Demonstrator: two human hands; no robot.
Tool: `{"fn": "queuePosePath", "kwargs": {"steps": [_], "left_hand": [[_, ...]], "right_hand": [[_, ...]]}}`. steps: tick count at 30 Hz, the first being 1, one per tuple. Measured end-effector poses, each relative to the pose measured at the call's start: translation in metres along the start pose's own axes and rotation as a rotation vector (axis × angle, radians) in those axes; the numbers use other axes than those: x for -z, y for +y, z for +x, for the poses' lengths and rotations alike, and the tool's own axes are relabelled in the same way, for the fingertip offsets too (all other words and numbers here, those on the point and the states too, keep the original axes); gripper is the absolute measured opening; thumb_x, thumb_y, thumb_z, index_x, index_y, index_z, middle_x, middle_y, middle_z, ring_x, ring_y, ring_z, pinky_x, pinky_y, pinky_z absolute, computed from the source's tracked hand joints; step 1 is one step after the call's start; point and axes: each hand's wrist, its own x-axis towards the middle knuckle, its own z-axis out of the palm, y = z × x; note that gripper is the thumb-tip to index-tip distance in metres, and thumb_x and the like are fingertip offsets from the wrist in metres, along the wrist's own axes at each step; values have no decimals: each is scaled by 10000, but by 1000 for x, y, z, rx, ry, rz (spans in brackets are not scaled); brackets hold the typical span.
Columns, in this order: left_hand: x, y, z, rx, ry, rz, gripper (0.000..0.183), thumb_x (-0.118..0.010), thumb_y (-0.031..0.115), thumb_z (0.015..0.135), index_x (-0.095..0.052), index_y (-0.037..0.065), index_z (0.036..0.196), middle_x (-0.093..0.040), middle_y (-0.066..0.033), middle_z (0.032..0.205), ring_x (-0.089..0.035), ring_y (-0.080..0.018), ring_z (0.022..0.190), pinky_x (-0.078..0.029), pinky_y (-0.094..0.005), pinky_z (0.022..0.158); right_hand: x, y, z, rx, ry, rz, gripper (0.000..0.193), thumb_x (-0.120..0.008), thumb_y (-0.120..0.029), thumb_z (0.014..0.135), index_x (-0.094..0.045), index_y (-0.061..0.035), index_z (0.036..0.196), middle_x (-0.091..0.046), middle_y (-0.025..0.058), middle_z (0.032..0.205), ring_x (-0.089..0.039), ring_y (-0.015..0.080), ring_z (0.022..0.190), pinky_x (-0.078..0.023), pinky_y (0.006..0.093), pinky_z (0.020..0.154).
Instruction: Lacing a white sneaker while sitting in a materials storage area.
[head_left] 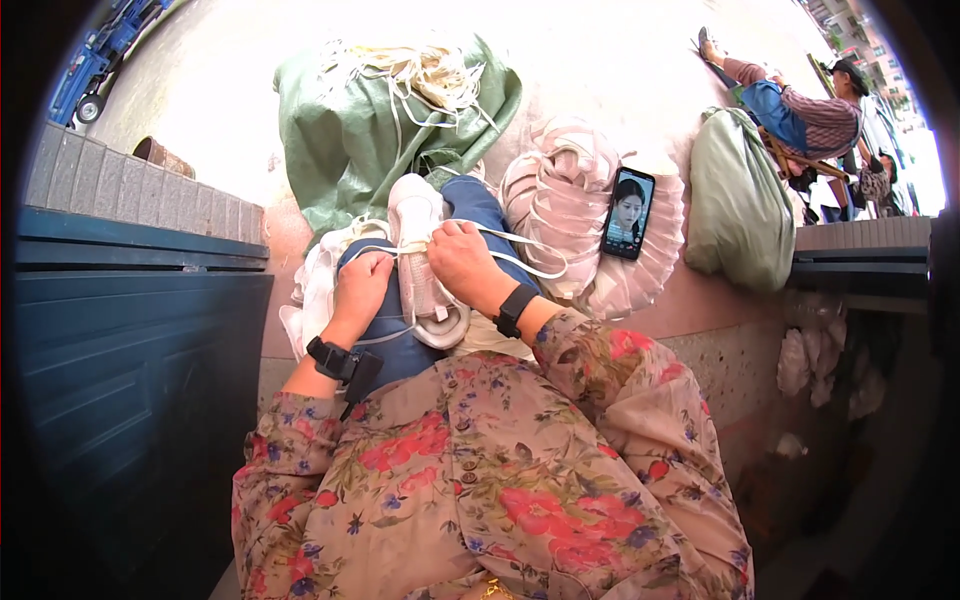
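A white sneaker [418,250] lies on my lap across my blue trousers [478,203], toe pointing away from me. My right hand [464,262] grips its upper, with a white shoelace [520,262] looping out to the right from it. My left hand [360,285] is closed on the lace at the shoe's left side. Both wrists wear black bands. A pile of white shoes [318,282] sits beside my left knee.
A green sack [350,140] holding white laces [430,70] stands ahead. A pink-white bundle [570,200] carries a phone [628,213] showing a video. A grey-green bag [738,205] and a seated person [800,110] are at right. A blue metal door [130,340] is at left.
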Motion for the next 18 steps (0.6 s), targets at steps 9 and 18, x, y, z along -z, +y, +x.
{"fn": "queuePosePath", "kwargs": {"steps": [9, 18], "left_hand": [[-8, 4, 7, -168, 103, 89, 199, -527, 209, 813, -615, 31, 811, -601, -196, 758, -585, -362, 741, -460, -414, 640], [-3, 5, 2, -211, 67, 192, 168, -531, 164, 826, -606, 15, 841, -601, -186, 746, -588, -339, 720, -459, -386, 632]], "right_hand": [[4, 1, -9, -268, -4, 54, 89, -526, -118, 730, -570, -82, 798, -557, 64, 792, -525, 235, 838, -390, 371, 693], [0, -2, -10, -258, 7, 80, 105, -544, -162, 737, -584, -82, 680, -550, 71, 775, -518, 244, 824, -385, 382, 695]]}}
